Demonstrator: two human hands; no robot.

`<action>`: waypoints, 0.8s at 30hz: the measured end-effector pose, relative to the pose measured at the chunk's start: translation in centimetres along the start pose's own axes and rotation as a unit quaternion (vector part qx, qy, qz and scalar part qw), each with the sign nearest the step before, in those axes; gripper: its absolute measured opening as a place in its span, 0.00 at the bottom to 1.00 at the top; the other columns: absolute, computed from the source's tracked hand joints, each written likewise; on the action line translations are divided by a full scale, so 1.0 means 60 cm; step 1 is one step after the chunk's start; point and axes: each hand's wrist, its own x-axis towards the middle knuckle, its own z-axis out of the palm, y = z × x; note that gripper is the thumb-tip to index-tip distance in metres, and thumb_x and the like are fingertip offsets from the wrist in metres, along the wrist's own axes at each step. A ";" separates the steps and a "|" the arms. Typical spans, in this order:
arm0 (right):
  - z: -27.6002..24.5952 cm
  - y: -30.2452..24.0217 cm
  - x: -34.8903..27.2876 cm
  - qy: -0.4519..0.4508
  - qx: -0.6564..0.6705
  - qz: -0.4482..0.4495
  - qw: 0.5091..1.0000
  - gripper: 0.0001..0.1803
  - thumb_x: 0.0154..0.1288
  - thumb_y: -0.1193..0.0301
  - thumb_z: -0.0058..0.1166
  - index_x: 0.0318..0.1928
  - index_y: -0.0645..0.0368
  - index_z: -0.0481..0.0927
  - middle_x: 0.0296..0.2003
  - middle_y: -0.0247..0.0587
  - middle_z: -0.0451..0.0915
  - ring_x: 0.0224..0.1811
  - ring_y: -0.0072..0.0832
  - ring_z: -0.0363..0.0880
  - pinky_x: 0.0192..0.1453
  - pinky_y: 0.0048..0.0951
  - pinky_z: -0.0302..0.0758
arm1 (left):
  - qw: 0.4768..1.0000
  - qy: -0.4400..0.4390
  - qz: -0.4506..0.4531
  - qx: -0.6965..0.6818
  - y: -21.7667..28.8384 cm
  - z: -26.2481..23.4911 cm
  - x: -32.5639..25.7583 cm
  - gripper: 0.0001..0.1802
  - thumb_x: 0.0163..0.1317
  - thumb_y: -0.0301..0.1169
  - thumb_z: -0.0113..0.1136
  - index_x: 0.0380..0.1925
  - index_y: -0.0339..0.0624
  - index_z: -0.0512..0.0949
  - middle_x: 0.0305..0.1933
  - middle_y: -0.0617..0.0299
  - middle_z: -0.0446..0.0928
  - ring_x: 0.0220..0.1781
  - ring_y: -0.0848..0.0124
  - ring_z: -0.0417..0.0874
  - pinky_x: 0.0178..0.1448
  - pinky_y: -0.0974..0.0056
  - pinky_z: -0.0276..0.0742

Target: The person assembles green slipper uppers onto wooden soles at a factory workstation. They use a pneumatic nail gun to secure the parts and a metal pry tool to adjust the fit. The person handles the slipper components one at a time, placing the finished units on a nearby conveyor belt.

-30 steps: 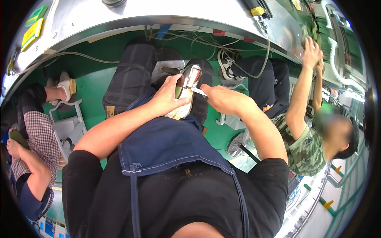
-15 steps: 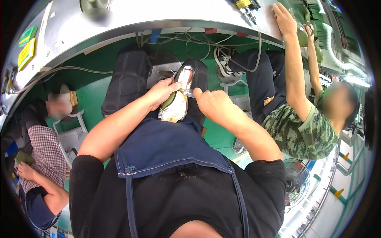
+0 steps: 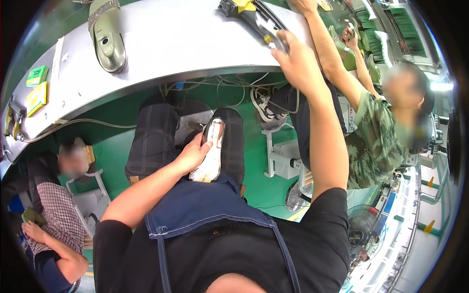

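On my lap lies a shoe upper on a last [image 3: 211,158], its whitish underside turned up and its toe pointing away from me. My left hand [image 3: 195,154] grips it from the left side, thumb across the underside. Over the table's edge at the upper right, my right hand [image 3: 298,58] is stretched out with its fingers closed round a silver metal hand tool [image 3: 271,33]. That tool is smeared by motion, and its exact kind does not show. Just beyond it lies a black and yellow tool [image 3: 243,7] on the table.
The white worktable [image 3: 166,36] bears an olive-green shoe last [image 3: 111,49] and green and yellow boxes [image 3: 36,93]. Cables [image 3: 234,85] hang beneath its edge. A co-worker in camouflage [image 3: 371,141] sits close on my right, another person [image 3: 56,210] at the left.
My right hand has left the shoe and swung up and right over the table with the metal tool. My left hand still holds the shoe on my lap. The view has shifted.
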 end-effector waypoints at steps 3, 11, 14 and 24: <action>0.039 0.046 0.102 0.055 -0.073 -0.037 0.995 0.26 0.71 0.65 0.62 0.64 0.67 0.79 0.50 0.67 0.86 0.54 0.54 0.86 0.61 0.45 0.79 | 0.999 -0.011 -0.015 -0.028 0.000 0.000 -0.003 0.35 0.80 0.44 0.55 0.78 0.36 0.62 0.72 0.39 0.76 0.75 0.50 0.77 0.77 0.54 0.68; 0.113 0.024 0.167 -0.038 -0.093 0.006 0.995 0.37 0.66 0.62 0.69 0.68 0.68 0.69 0.53 0.73 0.82 0.59 0.63 0.81 0.65 0.52 0.76 | 1.000 -0.002 0.000 -0.021 -0.023 -0.003 -0.001 0.34 0.79 0.44 0.56 0.77 0.35 0.63 0.62 0.45 0.81 0.65 0.53 0.82 0.71 0.55 0.73; 0.103 0.040 0.138 -0.086 -0.043 0.051 0.994 0.38 0.62 0.61 0.72 0.67 0.68 0.71 0.51 0.71 0.83 0.57 0.64 0.82 0.64 0.52 0.76 | 0.999 -0.002 0.009 -0.030 -0.015 -0.003 0.000 0.35 0.79 0.45 0.55 0.77 0.35 0.64 0.66 0.43 0.80 0.68 0.53 0.81 0.73 0.56 0.71; -0.009 -0.056 -0.189 -0.293 0.362 0.196 0.863 0.23 0.51 0.71 0.73 0.49 0.65 0.83 0.33 0.24 0.79 0.33 0.14 0.73 0.37 0.22 0.73 | 0.998 -0.035 -0.014 -0.046 -0.007 -0.006 0.003 0.36 0.80 0.43 0.55 0.79 0.35 0.61 0.71 0.41 0.77 0.73 0.54 0.79 0.75 0.56 0.70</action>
